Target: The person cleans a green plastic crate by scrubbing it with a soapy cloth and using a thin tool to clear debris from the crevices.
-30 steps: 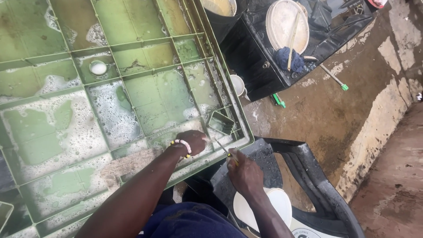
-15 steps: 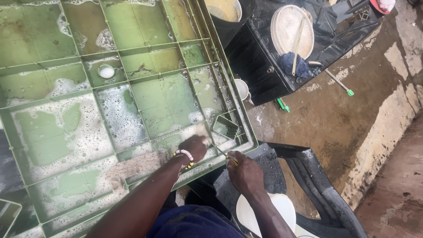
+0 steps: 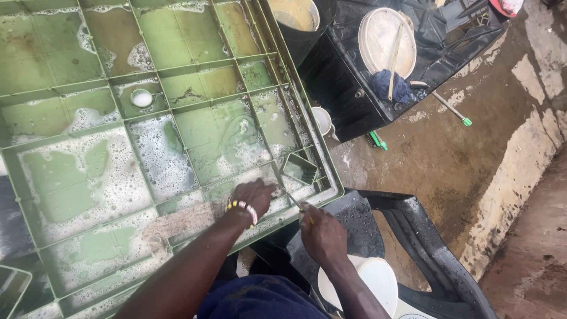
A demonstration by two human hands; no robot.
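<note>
Head view: against a second ago, the left hand [image 3: 255,195] has slid along the soapy green ribbed panel [image 3: 118,153], palm pressed flat near its corner; right hand [image 3: 322,233], beside that corner, pinches a thin stick [image 3: 297,205].

raised ribs [image 3: 171,150] across green panel [image 3: 77,177], black chair [image 3: 413,236] close right

The wet concrete floor [image 3: 449,171] carries a soapy green ribbed panel [image 3: 147,136], with a black tub [image 3: 348,100] just beside it.

Left hand [image 3: 255,195] presses the soapy green panel [image 3: 118,118]; right hand [image 3: 322,233] grips a thin tool [image 3: 297,205].
</note>
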